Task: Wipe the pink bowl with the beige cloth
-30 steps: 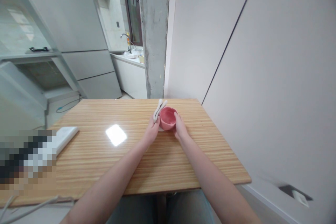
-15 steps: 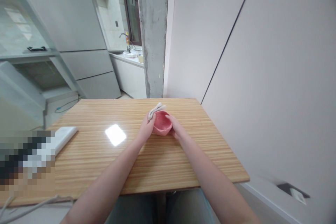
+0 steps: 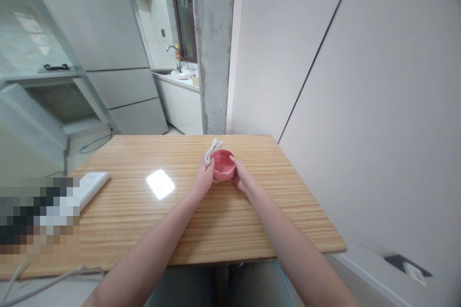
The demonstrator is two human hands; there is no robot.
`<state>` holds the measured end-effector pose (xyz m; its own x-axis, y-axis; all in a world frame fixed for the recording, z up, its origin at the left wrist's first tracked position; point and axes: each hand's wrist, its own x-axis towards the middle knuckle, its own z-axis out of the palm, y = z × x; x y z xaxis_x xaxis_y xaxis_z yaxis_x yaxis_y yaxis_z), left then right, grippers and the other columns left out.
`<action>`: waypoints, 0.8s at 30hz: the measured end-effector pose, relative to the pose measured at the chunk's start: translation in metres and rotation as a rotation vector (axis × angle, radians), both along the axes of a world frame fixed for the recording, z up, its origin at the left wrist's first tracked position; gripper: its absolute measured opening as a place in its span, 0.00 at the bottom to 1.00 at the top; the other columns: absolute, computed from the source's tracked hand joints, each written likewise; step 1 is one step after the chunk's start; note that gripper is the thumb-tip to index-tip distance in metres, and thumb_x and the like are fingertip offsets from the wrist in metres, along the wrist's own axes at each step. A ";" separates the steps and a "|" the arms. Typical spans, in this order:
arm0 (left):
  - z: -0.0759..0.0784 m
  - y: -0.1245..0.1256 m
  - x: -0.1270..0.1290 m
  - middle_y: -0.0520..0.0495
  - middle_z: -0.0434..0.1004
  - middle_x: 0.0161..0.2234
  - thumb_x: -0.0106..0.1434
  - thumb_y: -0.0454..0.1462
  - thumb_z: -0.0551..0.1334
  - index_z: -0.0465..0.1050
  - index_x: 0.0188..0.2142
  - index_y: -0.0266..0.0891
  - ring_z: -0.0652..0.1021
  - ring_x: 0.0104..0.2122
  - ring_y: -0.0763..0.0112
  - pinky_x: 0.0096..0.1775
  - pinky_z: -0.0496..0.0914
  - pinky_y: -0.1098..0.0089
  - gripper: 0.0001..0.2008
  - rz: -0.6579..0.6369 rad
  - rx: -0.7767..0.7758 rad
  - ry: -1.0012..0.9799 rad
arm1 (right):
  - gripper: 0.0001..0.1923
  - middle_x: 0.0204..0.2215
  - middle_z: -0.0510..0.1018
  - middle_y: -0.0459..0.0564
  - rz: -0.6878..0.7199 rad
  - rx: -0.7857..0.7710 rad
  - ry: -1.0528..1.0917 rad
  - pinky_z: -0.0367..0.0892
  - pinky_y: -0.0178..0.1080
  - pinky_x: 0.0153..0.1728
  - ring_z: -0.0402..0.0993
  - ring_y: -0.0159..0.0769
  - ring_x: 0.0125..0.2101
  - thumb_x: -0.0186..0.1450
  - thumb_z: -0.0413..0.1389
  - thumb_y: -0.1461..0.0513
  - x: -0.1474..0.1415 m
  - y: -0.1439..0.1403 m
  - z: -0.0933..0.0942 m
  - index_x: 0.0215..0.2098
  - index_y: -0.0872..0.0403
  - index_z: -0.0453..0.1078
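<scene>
You sit at a wooden table, with a white flat box far to your left. A pink bowl sits toward the far edge, cupped between your hands. Your right hand wraps its side; your left hand pinches a white cloth against its rim.

Wooden table under everything, a white flat box way off left of the hands, fridge and kitchen sink tap further back behind.
</scene>
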<state>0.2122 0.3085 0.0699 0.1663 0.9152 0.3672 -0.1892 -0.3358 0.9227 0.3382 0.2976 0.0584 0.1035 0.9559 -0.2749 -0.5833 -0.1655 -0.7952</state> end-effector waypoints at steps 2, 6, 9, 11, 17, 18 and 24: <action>0.003 0.001 -0.002 0.44 0.69 0.56 0.63 0.42 0.56 0.65 0.54 0.41 0.63 0.60 0.60 0.62 0.52 0.57 0.20 -0.002 0.002 -0.015 | 0.15 0.35 0.80 0.49 0.008 0.021 0.019 0.73 0.42 0.40 0.77 0.38 0.38 0.58 0.58 0.55 0.000 -0.001 0.004 0.42 0.52 0.69; 0.006 0.000 -0.003 0.44 0.72 0.53 0.63 0.42 0.57 0.69 0.51 0.41 0.66 0.58 0.59 0.61 0.54 0.57 0.17 -0.029 0.011 -0.004 | 0.11 0.36 0.81 0.48 -0.003 0.028 0.021 0.71 0.39 0.44 0.76 0.36 0.41 0.60 0.56 0.59 0.003 -0.002 0.010 0.40 0.53 0.71; 0.005 -0.001 -0.002 0.44 0.72 0.52 0.64 0.43 0.56 0.68 0.51 0.40 0.68 0.56 0.59 0.60 0.56 0.56 0.18 -0.020 0.030 0.047 | 0.09 0.36 0.81 0.48 -0.013 0.054 0.030 0.70 0.38 0.46 0.76 0.35 0.40 0.60 0.55 0.61 0.004 -0.001 0.009 0.38 0.54 0.73; 0.004 -0.001 -0.001 0.42 0.72 0.52 0.65 0.43 0.55 0.68 0.51 0.40 0.69 0.55 0.59 0.60 0.57 0.56 0.18 0.007 0.039 0.105 | 0.08 0.35 0.81 0.48 -0.059 0.081 0.046 0.70 0.39 0.46 0.76 0.35 0.39 0.60 0.56 0.60 0.003 0.001 0.005 0.37 0.53 0.73; -0.002 -0.004 0.004 0.39 0.69 0.54 0.65 0.45 0.54 0.65 0.55 0.37 0.67 0.56 0.59 0.61 0.55 0.56 0.22 0.111 0.060 0.206 | 0.12 0.37 0.81 0.49 -0.171 0.086 0.074 0.72 0.43 0.45 0.76 0.38 0.42 0.61 0.55 0.55 0.000 0.003 -0.004 0.40 0.51 0.70; -0.001 -0.004 0.004 0.39 0.68 0.55 0.65 0.45 0.54 0.65 0.55 0.37 0.66 0.57 0.59 0.61 0.54 0.56 0.22 0.115 0.069 0.196 | 0.13 0.38 0.81 0.48 -0.166 0.098 0.082 0.72 0.44 0.45 0.76 0.38 0.42 0.61 0.55 0.55 -0.002 0.003 -0.003 0.41 0.51 0.70; 0.024 -0.009 0.000 0.43 0.68 0.57 0.68 0.44 0.50 0.64 0.56 0.40 0.65 0.59 0.64 0.63 0.54 0.59 0.21 -0.013 0.099 -0.034 | 0.14 0.41 0.80 0.47 -0.072 0.111 0.091 0.68 0.41 0.49 0.75 0.36 0.44 0.60 0.57 0.57 -0.007 0.001 0.004 0.43 0.51 0.70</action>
<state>0.2127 0.2994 0.0938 0.1635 0.8722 0.4610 -0.2244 -0.4222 0.8783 0.3310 0.2990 0.0619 0.1525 0.9719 -0.1796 -0.6608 -0.0349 -0.7498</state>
